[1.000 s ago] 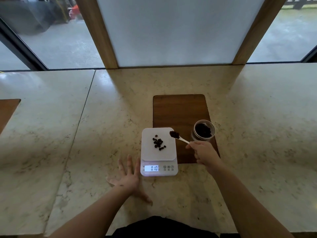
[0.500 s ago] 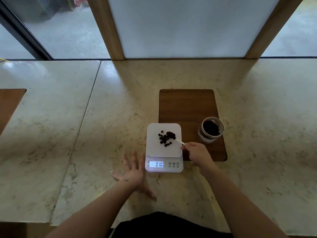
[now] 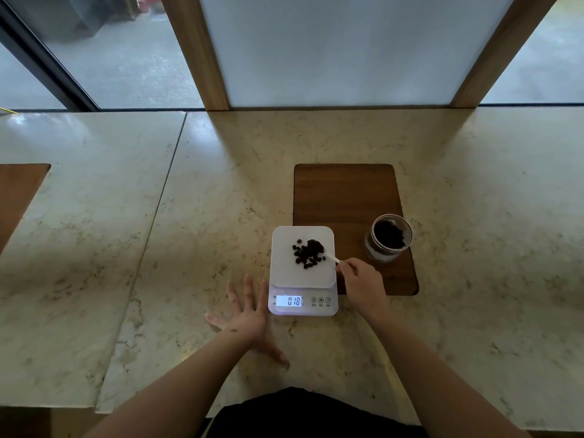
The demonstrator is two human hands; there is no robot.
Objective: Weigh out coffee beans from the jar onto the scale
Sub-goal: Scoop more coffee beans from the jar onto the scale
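A white digital scale sits on the marble counter, its lit display reading 0.18. A loose pile of dark coffee beans lies on its platform. My right hand pinches the handle of a small white spoon, whose bowl lies at the right side of the pile. An open glass jar with beans inside stands to the right on a dark wooden board. My left hand rests flat on the counter, fingers spread, just left of the scale.
The marble counter runs wide to both sides, with a seam left of the scale. Another wooden inlay shows at the far left edge. Windows and wooden posts rise behind the counter's back edge.
My right hand carried the spoonful from beside the jar to the platform and the beans dropped onto the pile. The reading went from 0.10 to 0.18. The left hand stayed put.
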